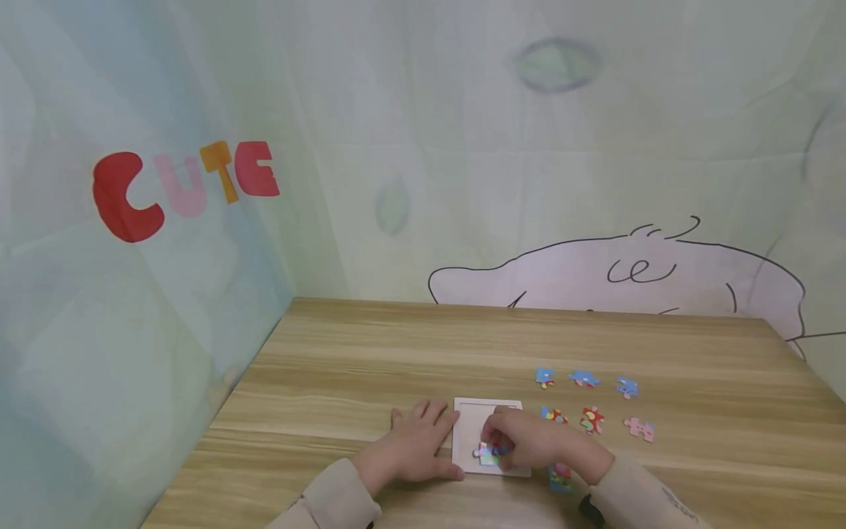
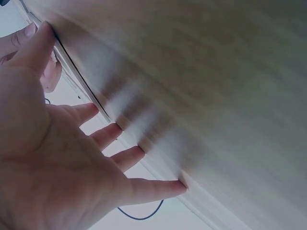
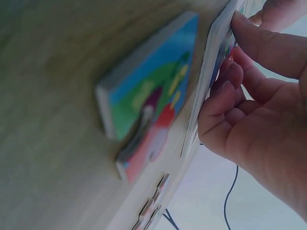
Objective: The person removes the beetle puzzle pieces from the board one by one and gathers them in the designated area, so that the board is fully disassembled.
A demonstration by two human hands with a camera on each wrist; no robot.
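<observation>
A square white puzzle tray (image 1: 465,430) lies on the table, and a colourful jigsaw piece (image 1: 487,457) sits in its lower right area. My right hand (image 1: 527,438) bends over the tray and pinches at that piece; fingers and palm cover part of it. In the right wrist view, the right hand (image 3: 261,103) has curled fingers, with the thumb low against the tray. To the left of the tray my left hand (image 1: 415,447) rests with spread fingers, its thumb at the tray's lower left edge. The left wrist view shows the left hand's (image 2: 62,153) straight fingertips touching the tabletop.
Several loose pieces lie right of the tray, among them a blue one (image 1: 584,378), a red one (image 1: 593,419) and a pink one (image 1: 640,428). A green, blue and red piece (image 3: 163,81) lies close beside my right hand. Printed curtains stand behind the table (image 1: 370,353).
</observation>
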